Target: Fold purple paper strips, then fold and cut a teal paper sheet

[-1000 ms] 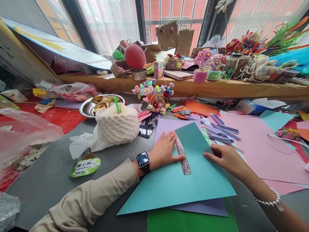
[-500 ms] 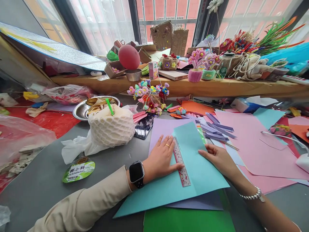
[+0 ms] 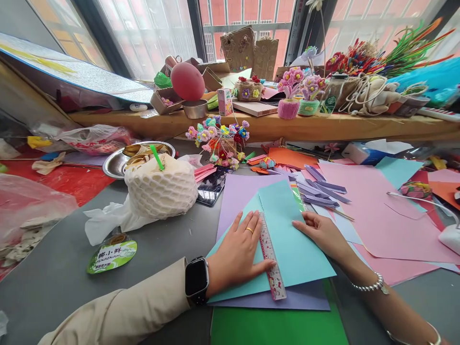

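A sheet of light blue paper (image 3: 298, 249) lies over purple paper (image 3: 305, 296) in front of me. My left hand (image 3: 237, 254) rests flat on it with the fingers stretched out. The thumb lies across a clear ruler with a pink pattern (image 3: 277, 282), and the fingertips lie along its upper left side. The ruler slants down the sheet, its near end projecting past the blue paper's edge. At the sheet's right edge, my right hand (image 3: 319, 232) pinches the paper between thumb and curled fingers. Part of the paper's left side is hidden under my left hand.
Green paper (image 3: 276, 328) lies beneath the stack. A net-wrapped coconut (image 3: 161, 191) with a green straw, a phone (image 3: 212, 189) and a metal bowl (image 3: 111, 165) are at left. Purple strips (image 3: 323, 187) and pink sheets (image 3: 388, 225) lie at right. Crafts crowd the wooden ledge (image 3: 143, 123).
The ruler's near end has slid toward me, past the paper's edge. The blue paper's lower left part has drawn in beneath my left hand. My view has shifted slightly.
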Tool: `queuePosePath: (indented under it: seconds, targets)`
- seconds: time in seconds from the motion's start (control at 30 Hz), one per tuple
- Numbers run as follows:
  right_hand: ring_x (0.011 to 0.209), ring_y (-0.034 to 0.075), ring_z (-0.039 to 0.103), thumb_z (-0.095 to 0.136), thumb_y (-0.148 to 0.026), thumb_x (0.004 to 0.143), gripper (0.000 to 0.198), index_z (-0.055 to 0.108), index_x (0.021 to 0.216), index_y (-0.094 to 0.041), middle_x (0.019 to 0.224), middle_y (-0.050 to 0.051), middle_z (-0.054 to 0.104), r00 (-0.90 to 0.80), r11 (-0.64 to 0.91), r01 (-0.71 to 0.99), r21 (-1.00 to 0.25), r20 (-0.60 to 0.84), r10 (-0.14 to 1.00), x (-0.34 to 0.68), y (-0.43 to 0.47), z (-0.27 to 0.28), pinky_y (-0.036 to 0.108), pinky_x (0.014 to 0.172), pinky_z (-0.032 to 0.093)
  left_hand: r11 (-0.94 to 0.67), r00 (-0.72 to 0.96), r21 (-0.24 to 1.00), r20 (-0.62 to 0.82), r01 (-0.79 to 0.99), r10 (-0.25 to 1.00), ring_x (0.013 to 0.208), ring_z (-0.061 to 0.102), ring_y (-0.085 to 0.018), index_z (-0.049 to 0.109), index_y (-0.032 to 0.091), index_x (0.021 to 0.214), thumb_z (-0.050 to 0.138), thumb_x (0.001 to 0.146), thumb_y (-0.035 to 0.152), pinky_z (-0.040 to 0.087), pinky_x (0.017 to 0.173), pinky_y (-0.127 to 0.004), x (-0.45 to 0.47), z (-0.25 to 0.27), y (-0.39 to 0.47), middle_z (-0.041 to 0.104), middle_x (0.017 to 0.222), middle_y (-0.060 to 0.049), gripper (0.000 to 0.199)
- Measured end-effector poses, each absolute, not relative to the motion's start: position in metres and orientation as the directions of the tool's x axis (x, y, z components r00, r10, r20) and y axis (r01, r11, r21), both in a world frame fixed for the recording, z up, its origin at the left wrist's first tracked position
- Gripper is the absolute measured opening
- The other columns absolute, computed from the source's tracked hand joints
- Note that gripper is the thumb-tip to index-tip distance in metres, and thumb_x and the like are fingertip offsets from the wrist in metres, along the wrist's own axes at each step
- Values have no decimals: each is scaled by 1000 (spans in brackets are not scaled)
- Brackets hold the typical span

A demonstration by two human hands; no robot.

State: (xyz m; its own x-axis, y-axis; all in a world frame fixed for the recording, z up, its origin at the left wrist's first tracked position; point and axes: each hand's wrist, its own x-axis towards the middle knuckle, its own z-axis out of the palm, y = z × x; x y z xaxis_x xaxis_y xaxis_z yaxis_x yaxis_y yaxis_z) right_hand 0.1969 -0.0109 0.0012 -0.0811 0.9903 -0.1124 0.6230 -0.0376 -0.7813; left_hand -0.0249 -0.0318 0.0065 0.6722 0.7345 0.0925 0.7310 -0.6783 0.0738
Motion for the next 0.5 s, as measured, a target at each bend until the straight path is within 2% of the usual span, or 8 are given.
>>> queuePosePath:
  seconds: [0.27, 0.5]
  targets:
    - [54, 12, 49, 48, -44, 70, 27, 55, 73, -17, 63, 0, 56, -86, -48, 548, -835, -113, 990, 197, -11, 2, 22, 46, 36, -671, 664, 96, 92, 735, 742, 124, 12, -26, 19, 9, 128, 23, 74, 60, 12, 100, -44, -24, 5, -33, 22, 134, -14, 75]
    - [55, 12, 50, 47, -43, 70, 29, 56, 76, -17, 63, -1, 56, -106, -51, 522, -852, -124, 987, 197, -11, -1, 23, 47, 38, -663, 658, 91, 86, 743, 748, 124, 11, -27, 20, 8, 128, 21, 75, 60, 11, 99, -45, -22, 6, -33, 20, 134, -15, 74]
